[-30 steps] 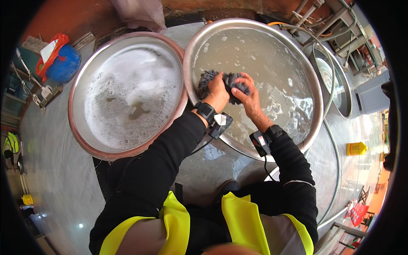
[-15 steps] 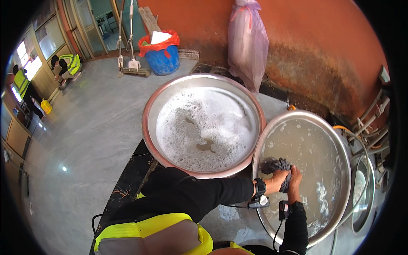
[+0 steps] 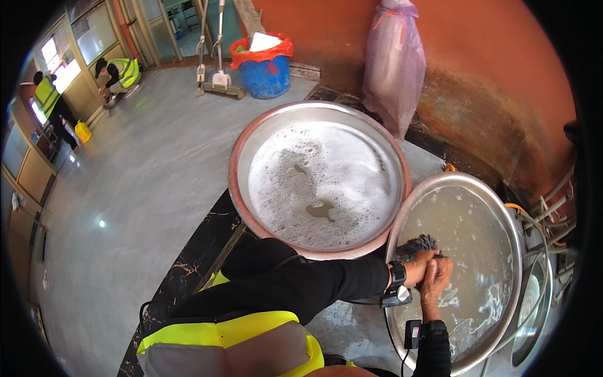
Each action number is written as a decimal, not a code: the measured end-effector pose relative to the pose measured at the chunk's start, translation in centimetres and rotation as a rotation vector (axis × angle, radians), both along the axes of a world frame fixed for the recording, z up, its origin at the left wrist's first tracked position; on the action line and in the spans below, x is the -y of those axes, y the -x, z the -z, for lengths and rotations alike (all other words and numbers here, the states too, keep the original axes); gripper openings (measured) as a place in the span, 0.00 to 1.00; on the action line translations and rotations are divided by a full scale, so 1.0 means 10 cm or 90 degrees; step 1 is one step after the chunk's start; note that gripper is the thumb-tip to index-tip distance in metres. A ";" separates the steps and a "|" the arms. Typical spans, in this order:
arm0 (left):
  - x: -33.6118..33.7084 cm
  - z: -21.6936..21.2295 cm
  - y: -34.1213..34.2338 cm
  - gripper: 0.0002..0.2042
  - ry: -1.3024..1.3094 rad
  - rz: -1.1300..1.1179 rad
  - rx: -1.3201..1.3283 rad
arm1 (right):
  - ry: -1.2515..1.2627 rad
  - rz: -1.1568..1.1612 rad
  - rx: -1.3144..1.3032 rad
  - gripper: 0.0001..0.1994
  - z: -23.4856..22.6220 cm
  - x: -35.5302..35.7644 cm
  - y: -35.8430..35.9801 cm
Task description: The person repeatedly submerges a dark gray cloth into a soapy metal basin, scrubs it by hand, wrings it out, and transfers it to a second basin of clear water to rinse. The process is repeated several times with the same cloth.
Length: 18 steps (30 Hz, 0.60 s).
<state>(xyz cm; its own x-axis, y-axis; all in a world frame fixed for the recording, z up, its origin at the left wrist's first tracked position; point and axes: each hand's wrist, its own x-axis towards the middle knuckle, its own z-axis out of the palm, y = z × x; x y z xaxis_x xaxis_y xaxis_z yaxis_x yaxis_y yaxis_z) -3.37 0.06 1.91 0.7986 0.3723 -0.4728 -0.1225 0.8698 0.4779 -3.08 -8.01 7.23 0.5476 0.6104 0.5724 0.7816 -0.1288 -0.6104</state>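
Over the right-hand metal basin [image 3: 516, 264] of cloudy water, both hands are closed on a dark grey shaggy cloth [image 3: 414, 245]. My left hand [image 3: 421, 262] grips it from the left, with a black band on the wrist. Pressed up against it, my right hand [image 3: 436, 278] wraps the cloth's other end. Tufts stick out to the upper left of the fists; the part between the palms is hidden.
A wide basin [image 3: 237, 182] of foamy water stands to the left, against the first. Behind are a blue bin [image 3: 265, 78], a tied purple bag [image 3: 394, 69] and mops [image 3: 221, 78]. Two people in yellow vests work far left. A hose [image 3: 545, 276] curves at the right.
The view has shifted, so the surroundings sit further right. My right hand has turned and closed further over the cloth, and the hands are closer together.
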 end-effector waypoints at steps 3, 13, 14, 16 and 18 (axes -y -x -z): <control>0.13 -0.08 -0.01 0.09 0.010 0.005 -0.022 | 0.010 0.086 -0.123 0.14 0.29 0.01 -0.38; 0.04 0.37 -0.14 0.23 -0.251 0.006 -0.178 | 0.048 0.049 -0.653 0.22 0.88 0.86 -1.34; 0.01 0.56 -0.16 0.25 -0.320 0.004 -0.205 | 0.056 0.023 -0.577 0.22 0.88 0.90 -1.31; -0.05 0.89 -0.27 0.22 -0.421 0.022 -0.152 | 0.177 -0.046 -0.425 0.35 1.00 0.85 -1.25; -0.09 1.10 -0.44 0.19 -0.350 0.007 -0.290 | 0.445 -0.049 -0.155 0.35 1.14 0.86 -1.27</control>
